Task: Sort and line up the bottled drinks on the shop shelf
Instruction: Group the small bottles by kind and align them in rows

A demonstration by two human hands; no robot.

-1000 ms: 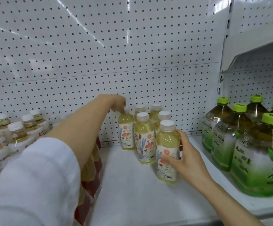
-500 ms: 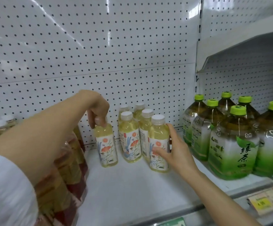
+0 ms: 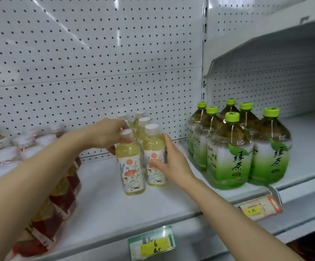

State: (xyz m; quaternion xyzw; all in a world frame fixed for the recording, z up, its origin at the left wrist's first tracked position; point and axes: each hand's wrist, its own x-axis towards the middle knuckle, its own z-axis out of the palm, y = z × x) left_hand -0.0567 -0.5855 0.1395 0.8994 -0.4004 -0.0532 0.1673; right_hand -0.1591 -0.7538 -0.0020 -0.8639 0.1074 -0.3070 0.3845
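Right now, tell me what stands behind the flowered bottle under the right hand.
Behind that flowered bottle in the right hand: more white-capped bottles in a row. Their lower parts and exact count are hidden.

Upright floral-label bottles (image 3: 133,166), paired rows

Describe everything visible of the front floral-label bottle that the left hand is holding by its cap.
The small clear plastic bottle with a floral label holds pale yellow drink and has a white screw cap. Its white label shows orange flowers and green stems. It stands upright on the white metal shelf, frontmost of its group, close beside the like bottle on its right. The left hand grips it at cap and neck. The right hand holds the neighbour, not this one.
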